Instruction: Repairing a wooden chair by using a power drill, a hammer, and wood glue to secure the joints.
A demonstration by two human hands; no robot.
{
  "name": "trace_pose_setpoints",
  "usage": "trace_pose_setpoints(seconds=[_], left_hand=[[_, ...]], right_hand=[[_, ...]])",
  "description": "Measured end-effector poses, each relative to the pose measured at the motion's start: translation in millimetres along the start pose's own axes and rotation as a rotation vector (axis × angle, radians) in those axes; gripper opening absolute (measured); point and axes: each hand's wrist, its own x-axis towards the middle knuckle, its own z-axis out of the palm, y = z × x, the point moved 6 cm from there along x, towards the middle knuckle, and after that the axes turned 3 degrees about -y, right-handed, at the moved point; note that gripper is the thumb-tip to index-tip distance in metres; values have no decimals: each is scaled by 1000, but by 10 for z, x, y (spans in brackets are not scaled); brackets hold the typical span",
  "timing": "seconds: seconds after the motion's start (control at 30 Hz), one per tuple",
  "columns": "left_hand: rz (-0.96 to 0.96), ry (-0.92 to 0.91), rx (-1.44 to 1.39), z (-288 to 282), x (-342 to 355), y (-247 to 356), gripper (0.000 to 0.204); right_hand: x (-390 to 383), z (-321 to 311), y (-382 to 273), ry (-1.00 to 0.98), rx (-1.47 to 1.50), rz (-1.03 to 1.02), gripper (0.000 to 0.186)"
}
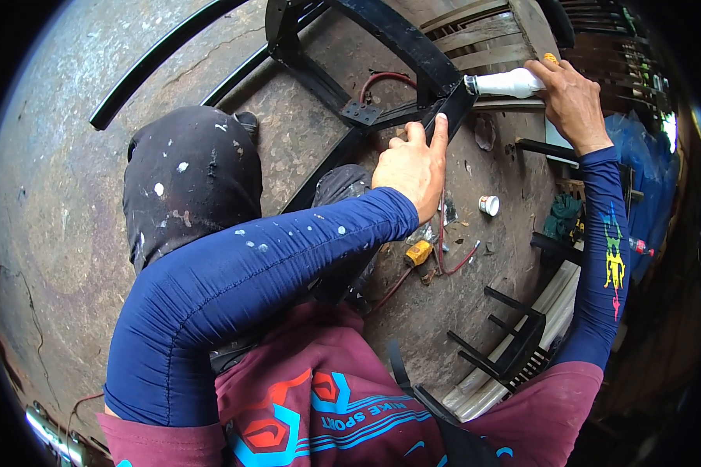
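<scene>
A black metal frame (393, 33) with joined bars leans in front of my knees. My left hand (411, 170) reaches to its lower corner, index finger stretched out and the other fingers partly bent, their tips against or just over a bar; the thumb is hidden. My right hand (575, 103) is closed round the wide end of a white bottle (508, 83). The bottle lies sideways, its narrow grey-tipped neck at or touching the frame's right corner. Something small and orange (551, 58) shows by my right fingers. A dark plate with holes (361, 113) sits on the frame's lower bar.
On the concrete floor are a small white-lidded tub (488, 205), a yellow tool (418, 253) and a red hose (444, 241). Smaller black metal frames (514, 350) lie at right near pale boards (557, 303). Wooden slats (483, 43) stand behind the bottle, blue plastic sheeting (646, 167) at far right.
</scene>
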Motion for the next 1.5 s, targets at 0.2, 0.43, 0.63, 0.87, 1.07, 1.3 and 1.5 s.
trace_pose_setpoints(seconds=[0.2, 0.43, 0.63, 0.87, 1.07, 1.3, 1.5], left_hand=[[-12, -43, 15, -14, -13, -1, 95], [0, -17, -37, -25, 9, 75, 99], [-13, -8, 3, -11, 22, -87, 110], [35, -20, 19, -11, 11, -45, 114], [42, -34, 12, -19, 22, 6, 111], [29, -66, 11, -36, 27, -37, 114], [10, -88, -9, 5, 14, -21, 114]], right_hand=[[-7, 102, 71, -53, 139, 50, 37], [-125, -114, 226, 37, 150, 27, 35], [-98, -323, -213, 24, -106, -142, 47], [-247, -405, -223, 68, -101, -86, 54], [-254, -424, 36, 223, -227, -8, 49], [-36, -412, -65, 66, -128, 60, 42], [12, -225, -35, 6, -26, 96, 36]])
